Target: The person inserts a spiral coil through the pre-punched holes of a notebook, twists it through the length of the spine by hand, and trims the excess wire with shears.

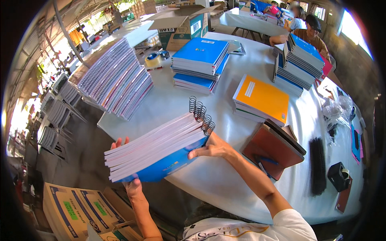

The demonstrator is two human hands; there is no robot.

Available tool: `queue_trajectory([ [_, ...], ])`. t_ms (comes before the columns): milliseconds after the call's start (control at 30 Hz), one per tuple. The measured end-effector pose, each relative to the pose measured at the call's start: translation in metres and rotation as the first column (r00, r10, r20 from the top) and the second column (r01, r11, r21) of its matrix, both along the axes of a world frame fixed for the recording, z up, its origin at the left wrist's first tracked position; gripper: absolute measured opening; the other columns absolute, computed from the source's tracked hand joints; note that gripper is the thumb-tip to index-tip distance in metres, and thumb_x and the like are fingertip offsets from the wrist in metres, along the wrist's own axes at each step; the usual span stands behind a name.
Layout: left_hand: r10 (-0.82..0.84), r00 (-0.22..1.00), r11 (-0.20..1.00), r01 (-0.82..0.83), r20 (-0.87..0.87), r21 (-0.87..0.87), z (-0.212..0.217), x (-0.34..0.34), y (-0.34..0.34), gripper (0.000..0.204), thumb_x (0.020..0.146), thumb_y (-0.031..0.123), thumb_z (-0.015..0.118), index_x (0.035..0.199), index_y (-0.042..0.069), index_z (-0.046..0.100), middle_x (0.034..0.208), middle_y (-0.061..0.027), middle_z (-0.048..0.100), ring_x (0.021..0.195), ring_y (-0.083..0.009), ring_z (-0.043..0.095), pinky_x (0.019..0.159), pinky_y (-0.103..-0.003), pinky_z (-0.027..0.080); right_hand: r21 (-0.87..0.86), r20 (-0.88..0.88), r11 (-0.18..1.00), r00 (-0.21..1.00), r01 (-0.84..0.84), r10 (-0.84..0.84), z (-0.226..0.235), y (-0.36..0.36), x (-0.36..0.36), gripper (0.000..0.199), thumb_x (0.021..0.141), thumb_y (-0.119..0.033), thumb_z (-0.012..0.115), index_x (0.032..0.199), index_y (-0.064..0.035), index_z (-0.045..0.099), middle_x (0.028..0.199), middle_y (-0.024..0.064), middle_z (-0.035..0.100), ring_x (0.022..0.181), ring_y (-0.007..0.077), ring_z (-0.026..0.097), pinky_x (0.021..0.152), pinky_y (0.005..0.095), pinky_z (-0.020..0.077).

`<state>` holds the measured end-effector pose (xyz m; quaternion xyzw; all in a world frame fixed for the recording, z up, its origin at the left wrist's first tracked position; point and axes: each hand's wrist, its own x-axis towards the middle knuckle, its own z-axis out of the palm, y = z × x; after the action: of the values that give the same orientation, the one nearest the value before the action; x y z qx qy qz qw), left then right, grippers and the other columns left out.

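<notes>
Flaps [171, 22] of brown cardboard are spread wide on an open green-and-brown carton [185, 36], its contents hidden. Tan cardboard boxes [60, 219] with green labels are grouped at the lower left; what is inside cannot be told. A roll of clear tape [345, 173] is seated in a boxy black tape dispenser [337, 178].

A bundle of blue-covered, wire-bound notebooks [157, 146] is held tilted above the near edge of a glossy white table [225, 188]. It is clamped by both hands: its loose-page end is gripped by the left hand [134, 188], and the end with round black coils [199, 112] by the right hand [211, 148], thumb on the smooth cover.

On the table, a squared stack of orange-yellow notebooks [261, 100] is set near a brown leather-like folder [271, 146]; a bristly bundle of black spiral wire [317, 166] is laid farther right.
</notes>
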<state>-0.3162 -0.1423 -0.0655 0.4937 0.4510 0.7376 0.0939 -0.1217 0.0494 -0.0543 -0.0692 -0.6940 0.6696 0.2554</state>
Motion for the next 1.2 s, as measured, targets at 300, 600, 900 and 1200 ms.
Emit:
queue_trajectory([
  [300, -0.055, 0.944, 0.961, 0.139, 0.324, -0.24, -0.017, -0.04, 0.002, 0.095, 0.079, 0.051, 0.074, 0.144, -0.001, 0.029, 0.139, -0.0172, 0.044, 0.125, -0.0291, 0.047, 0.102, -0.045, 0.042, -0.149, -0.048, 0.964, 0.972, 0.221, -0.231, -0.015, -0.024, -0.009, 0.081, 0.078, -0.033, 0.08, 0.134, -0.0026, 0.03, 0.126, 0.022, 0.048, 0.12, 0.0341, 0.05, 0.101, 0.0477, 0.0449],
  [600, -0.503, 0.836, 0.199, 0.358, 0.219, -0.912, -0.031, -0.091, 0.121, 0.084, 0.084, 0.045, 0.07, 0.144, -0.002, 0.034, 0.135, -0.022, 0.049, 0.121, -0.0341, 0.052, 0.098, -0.043, 0.046, -0.846, 0.315, 0.272, 0.842, 0.458, -0.438, -0.053, -0.106, -0.006, 0.087, 0.083, -0.031, 0.076, 0.135, 0.0017, 0.015, 0.134, 0.0308, 0.038, 0.126, 0.0418, 0.045, 0.099, 0.0563, 0.0458],
  [900, -0.654, 0.623, 0.246, -0.362, -0.43, -0.899, -0.049, -0.093, 0.151, 0.093, 0.083, 0.046, 0.069, 0.149, -0.001, 0.023, 0.156, -0.0227, 0.021, 0.144, -0.0422, 0.012, 0.115, -0.056, 0.014, -0.313, 0.458, 0.848, 0.85, 0.428, -0.26, -0.076, -0.089, 0.056, 0.076, 0.079, -0.049, 0.075, 0.115, 0.0118, 0.046, 0.119, 0.0339, 0.053, 0.115, 0.0377, 0.056, 0.093, 0.0453, 0.0506],
  [1200, -0.82, 0.113, 0.461, -0.45, -0.561, -0.765, -0.007, 0.1, 0.195, 0.079, 0.077, 0.062, 0.065, 0.126, 0.0, 0.058, 0.143, -0.0227, 0.041, 0.141, -0.0429, 0.022, 0.112, -0.058, 0.02, 0.998, 0.016, 0.022, 0.082, 0.066, -0.997, -0.096, -0.065, 0.207, 0.043, 0.076, -0.011, 0.068, 0.115, 0.0038, 0.057, 0.122, 0.0198, 0.05, 0.108, 0.0347, 0.054, 0.087, 0.0438, 0.0488],
])
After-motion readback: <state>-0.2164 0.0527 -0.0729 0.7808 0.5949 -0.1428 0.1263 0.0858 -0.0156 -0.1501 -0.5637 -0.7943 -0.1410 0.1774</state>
